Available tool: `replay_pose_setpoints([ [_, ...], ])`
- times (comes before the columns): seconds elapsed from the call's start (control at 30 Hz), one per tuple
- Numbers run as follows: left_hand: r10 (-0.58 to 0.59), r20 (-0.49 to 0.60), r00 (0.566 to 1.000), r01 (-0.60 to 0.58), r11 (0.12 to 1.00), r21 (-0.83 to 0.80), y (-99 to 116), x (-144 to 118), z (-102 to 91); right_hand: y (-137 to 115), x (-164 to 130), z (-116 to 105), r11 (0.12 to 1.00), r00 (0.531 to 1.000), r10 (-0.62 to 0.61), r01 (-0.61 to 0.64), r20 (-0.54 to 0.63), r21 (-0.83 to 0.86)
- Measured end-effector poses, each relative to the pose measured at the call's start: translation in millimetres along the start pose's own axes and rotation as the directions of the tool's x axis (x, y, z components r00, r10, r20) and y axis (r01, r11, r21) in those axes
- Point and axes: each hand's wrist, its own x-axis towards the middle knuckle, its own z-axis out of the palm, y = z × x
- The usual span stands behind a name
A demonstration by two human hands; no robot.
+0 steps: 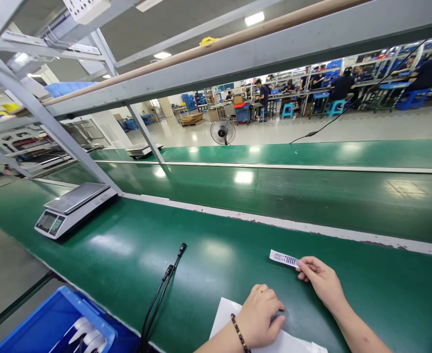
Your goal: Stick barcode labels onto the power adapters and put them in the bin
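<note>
My right hand (321, 279) pinches one end of a small white barcode label (283, 258) that lies just above the green table top (216, 255). My left hand (262, 316), wearing a ring and a beaded bracelet, rests with fingers curled on a white sheet of paper (223, 316) near the table's front edge. Whether anything sits under its fingers is hidden.
A grey weighing scale (72, 208) stands at the left. A black cable (162, 289) runs over the front edge. A blue bin (60, 323) with white parts sits at bottom left. Beyond lie a conveyor belt (275, 189), a metal rack frame, a floor fan (222, 131) and seated workers.
</note>
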Motion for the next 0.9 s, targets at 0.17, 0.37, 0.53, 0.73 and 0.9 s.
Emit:
replay_pose_setpoints([
  [0.17,-0.003,0.001,1.000,0.003,1.000,0.004,-0.2,-0.2,0.7,-0.3,0.2,0.6,1.000,1.000,0.009,-0.009,0.001,-0.009],
  [0.37,0.002,0.008,1.000,-0.002,1.000,-0.001,-1.2,0.2,1.7,0.1,0.3,-0.1,1.000,1.000,0.018,-0.018,0.005,-0.011],
  [0.53,0.000,-0.001,1.000,0.000,1.000,-0.010,-1.5,-0.2,2.3,1.0,0.7,0.0,1.000,1.000,0.016,-0.016,0.010,-0.007],
  [0.73,-0.003,-0.021,1.000,0.003,1.000,-0.014,-1.1,-0.4,2.1,2.8,1.5,-0.1,1.000,1.000,0.009,-0.009,0.017,0.000],
  [0.9,0.000,-0.019,1.000,0.000,1.000,-0.005,-0.4,0.2,0.4,3.4,1.3,-0.4,1.000,1.000,0.007,-0.007,0.020,-0.001],
])
